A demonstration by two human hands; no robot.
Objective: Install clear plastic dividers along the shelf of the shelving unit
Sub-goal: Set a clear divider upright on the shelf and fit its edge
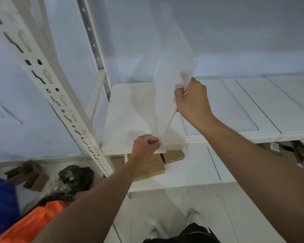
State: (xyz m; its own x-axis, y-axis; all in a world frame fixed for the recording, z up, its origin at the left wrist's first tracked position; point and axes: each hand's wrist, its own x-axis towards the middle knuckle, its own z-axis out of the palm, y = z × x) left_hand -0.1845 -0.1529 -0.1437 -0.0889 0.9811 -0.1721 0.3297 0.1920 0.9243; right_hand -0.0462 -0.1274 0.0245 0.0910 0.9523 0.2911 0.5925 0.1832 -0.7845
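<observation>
A clear plastic divider stands upright on the white shelf, running from the front edge towards the back wall. My right hand grips the divider's near edge about halfway up, fingers curled round it. My left hand pinches the divider's bottom front corner, where a clear tab hangs over the shelf's front lip. The panel leans slightly to the right at its top.
A perforated white upright post slants across the left. White panels lie on the shelf to the right. Cardboard boxes sit on the lower shelf. Orange and blue fabric and a dark bundle lie on the floor.
</observation>
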